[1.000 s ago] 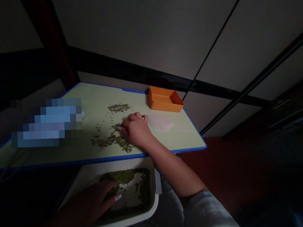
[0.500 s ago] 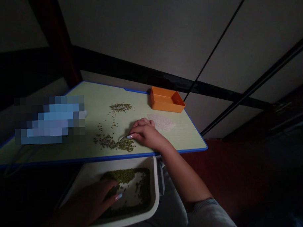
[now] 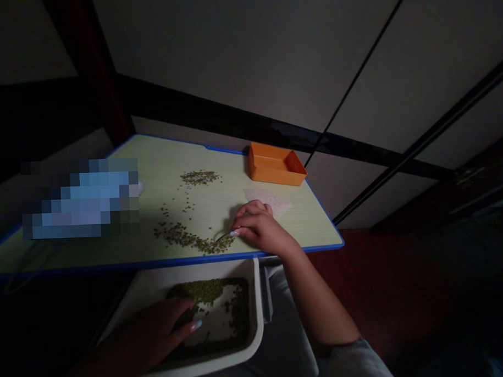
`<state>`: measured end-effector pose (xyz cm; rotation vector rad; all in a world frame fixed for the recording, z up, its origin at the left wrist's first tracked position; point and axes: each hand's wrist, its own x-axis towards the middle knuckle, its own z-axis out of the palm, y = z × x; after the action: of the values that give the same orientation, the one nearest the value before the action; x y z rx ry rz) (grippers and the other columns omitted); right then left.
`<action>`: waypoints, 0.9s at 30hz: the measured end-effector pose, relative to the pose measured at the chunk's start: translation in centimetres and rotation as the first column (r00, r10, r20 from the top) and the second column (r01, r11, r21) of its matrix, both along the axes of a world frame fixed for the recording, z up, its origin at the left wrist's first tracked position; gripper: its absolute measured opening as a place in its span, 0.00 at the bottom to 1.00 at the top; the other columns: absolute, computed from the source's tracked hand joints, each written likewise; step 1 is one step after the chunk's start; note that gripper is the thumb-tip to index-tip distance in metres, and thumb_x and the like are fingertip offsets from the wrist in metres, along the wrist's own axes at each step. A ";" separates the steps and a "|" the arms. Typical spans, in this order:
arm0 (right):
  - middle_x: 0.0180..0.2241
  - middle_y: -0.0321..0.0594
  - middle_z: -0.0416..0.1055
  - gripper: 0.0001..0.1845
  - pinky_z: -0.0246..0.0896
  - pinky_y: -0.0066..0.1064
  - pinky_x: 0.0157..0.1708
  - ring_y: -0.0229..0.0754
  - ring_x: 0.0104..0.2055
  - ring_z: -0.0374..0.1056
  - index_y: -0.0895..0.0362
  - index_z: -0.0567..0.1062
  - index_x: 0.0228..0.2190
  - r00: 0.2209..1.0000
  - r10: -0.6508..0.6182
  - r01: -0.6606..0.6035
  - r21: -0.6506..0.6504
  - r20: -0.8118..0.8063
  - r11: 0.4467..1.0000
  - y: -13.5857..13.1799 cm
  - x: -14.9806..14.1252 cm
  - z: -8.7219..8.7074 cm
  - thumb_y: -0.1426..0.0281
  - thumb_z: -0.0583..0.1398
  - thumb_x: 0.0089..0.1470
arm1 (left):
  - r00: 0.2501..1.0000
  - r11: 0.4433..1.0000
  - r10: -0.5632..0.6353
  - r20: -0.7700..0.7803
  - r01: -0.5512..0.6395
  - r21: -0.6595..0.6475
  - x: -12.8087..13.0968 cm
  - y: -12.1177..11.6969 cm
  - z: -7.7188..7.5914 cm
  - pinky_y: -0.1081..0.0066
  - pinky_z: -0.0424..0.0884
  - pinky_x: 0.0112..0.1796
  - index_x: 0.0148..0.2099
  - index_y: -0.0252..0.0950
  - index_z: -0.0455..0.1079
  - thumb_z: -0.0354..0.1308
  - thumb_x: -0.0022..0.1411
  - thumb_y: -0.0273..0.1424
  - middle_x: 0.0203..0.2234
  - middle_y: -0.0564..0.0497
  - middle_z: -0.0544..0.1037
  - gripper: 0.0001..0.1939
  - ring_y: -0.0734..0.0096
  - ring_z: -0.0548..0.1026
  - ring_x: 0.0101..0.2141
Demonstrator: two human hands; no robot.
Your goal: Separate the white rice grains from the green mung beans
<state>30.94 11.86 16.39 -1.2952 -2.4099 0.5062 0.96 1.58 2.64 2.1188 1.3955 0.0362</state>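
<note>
My right hand (image 3: 259,227) is closed on thin curved metal tweezers (image 3: 222,235), whose tips point left. Those tips reach into a loose band of small green and brownish bits (image 3: 183,237) near the table's front edge. Beneath that edge stands a white tub (image 3: 258,315) with many green bits (image 3: 209,290) inside, heaped at the back and along the right. Over the tub's left part is my left hand (image 3: 173,320), dim, its thumb and fingers apart with nothing seen between them. Just beyond my right hand lies a patch of pale pinkish grains (image 3: 272,199), partly covered by it.
An orange open box (image 3: 278,171) stands at the table's back right corner. Another small pile of green and pale bits (image 3: 200,177) lies farther back on the blue-edged table (image 3: 159,153). A blurred-out bluish object (image 3: 87,200) is on the left. Panelled doors rise behind.
My right hand has moved right and slightly toward me with the tweezers. The near band of green bits now stretches farther right. My left hand has stayed in place.
</note>
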 end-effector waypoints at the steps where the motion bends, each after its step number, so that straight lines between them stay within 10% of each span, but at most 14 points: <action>1: 0.55 0.42 0.81 0.04 0.50 0.48 0.64 0.53 0.64 0.66 0.49 0.90 0.42 1.000 -0.004 0.004 0.000 0.000 1.000 -0.1 0.2 0.0 0.70 0.73 0.70 | 1.000 1.000 -0.002 -0.001 0.002 -0.003 0.0 0.0 0.0 0.56 0.85 0.59 0.60 0.47 0.87 0.54 0.69 0.55 0.58 0.43 0.93 0.30 0.43 0.90 0.58; 27: 0.46 0.46 0.79 0.12 0.57 0.47 0.58 0.54 0.57 0.66 0.54 0.83 0.34 0.957 -0.279 0.285 0.075 -0.085 0.956 -1.2 2.8 -1.9 0.70 0.66 0.73 | 1.000 1.000 0.002 -0.005 -0.001 0.010 -0.1 -0.1 0.5 0.56 0.84 0.60 0.60 0.49 0.87 0.55 0.69 0.54 0.58 0.44 0.92 0.29 0.43 0.90 0.58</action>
<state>33.71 10.64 14.45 -1.5212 -2.1144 0.3568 0.84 1.45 3.12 2.1270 1.4025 0.0383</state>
